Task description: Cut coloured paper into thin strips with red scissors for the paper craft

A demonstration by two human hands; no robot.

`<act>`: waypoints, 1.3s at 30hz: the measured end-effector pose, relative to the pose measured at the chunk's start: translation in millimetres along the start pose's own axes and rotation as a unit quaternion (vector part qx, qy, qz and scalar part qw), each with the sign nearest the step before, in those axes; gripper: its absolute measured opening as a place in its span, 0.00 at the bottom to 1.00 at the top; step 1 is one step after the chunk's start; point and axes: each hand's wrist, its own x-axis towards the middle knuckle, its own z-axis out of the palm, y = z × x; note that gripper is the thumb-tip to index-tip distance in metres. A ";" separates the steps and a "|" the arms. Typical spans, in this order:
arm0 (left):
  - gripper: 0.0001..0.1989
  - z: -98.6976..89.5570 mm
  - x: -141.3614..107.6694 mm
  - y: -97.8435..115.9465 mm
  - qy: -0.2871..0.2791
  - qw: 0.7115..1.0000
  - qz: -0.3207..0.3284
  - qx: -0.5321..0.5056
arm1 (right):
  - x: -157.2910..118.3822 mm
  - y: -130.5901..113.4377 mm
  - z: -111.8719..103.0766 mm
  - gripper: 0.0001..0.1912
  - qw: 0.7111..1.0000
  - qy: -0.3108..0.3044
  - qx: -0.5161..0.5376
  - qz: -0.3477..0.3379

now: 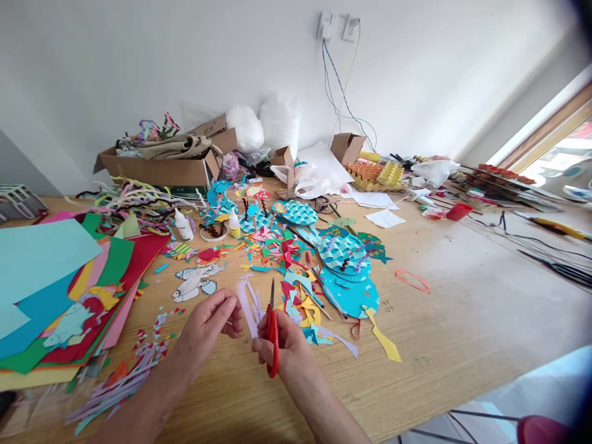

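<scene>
Red-handled scissors (pixel 272 345) are in my right hand (pixel 284 345), their dark blades pointing away from me and looking closed. My left hand (pixel 215 317) is just to the left, its thumb and fingers drawn together at the tips; anything between them is too small to make out. Thin purple paper strips (pixel 248 303) lie between and beyond the two hands. Colourful paper scraps (pixel 308 308) spread past the scissors, beside round blue paper pieces (pixel 351 293). Left of them are white fish cutouts (pixel 192 282).
Coloured paper sheets (pixel 46 246) are stacked at the left, with cut strips (pixel 115 385) in front. Two glue bottles (pixel 184 226), pipe cleaners (pixel 134 203) and a cardboard box (pixel 157 171) stand farther back. A yellow paper piece (pixel 386 342) lies at the right.
</scene>
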 end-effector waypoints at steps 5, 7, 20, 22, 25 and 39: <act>0.10 3.5 -4.0 -2.9 -0.058 0.997 -0.012 -0.040 | 6.9 1.2 1.9 0.16 1.000 0.005 0.011 -0.004; 0.07 3.6 -4.7 -5.5 -0.075 0.995 -0.022 -0.060 | 7.8 1.1 3.0 0.18 1.000 -0.002 0.019 -0.002; 0.06 -0.9 -3.2 -7.5 -0.190 0.973 -0.033 -0.127 | -1.2 -7.8 2.3 0.17 0.992 -0.081 0.098 0.016; 0.07 -0.1 -2.5 -5.6 -0.195 0.973 -0.026 -0.118 | -1.1 -7.4 1.3 0.16 0.989 -0.098 0.109 0.024; 0.08 -0.5 -2.8 -3.4 -0.200 0.975 -0.019 -0.098 | -1.5 -6.6 -0.7 0.15 0.980 -0.136 0.135 0.046; 0.05 -10.5 -4.0 1.6 -0.260 0.962 -0.033 -0.080 | -1.3 -0.4 -1.2 0.13 0.960 -0.167 0.178 0.136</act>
